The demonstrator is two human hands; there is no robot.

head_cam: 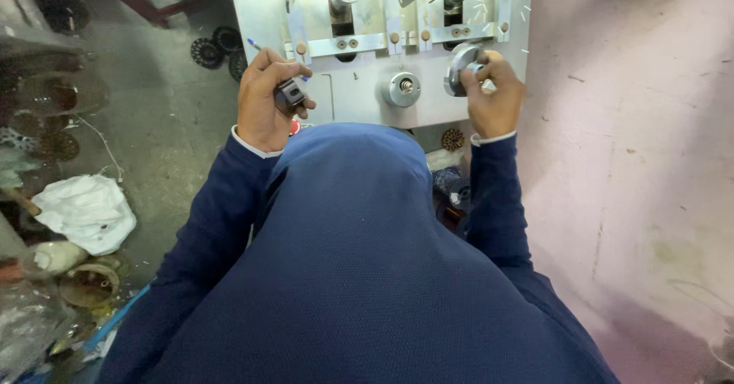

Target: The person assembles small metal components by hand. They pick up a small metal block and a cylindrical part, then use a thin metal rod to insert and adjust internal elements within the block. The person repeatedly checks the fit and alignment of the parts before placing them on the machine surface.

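The right hand (495, 93) is closed around a round, flat, silver metal disc (461, 68), holding it on edge against the front plate of the grey sheet-metal machine (355, 97), just beside a short silver cylindrical spindle (402, 89) that stands bare at the plate's centre. The left hand (266, 101) is curled shut on a small dark grey block-shaped part (290, 93) with a thin blue-tipped stick (253, 44) protruding behind it. The step in hand appears to be fitting; the next move likely calls for aligning the disc's bore squarely with the spindle.

Left hand (264, 101) grips small grey part (290, 92); right hand (495, 93) on metal disc (461, 66).
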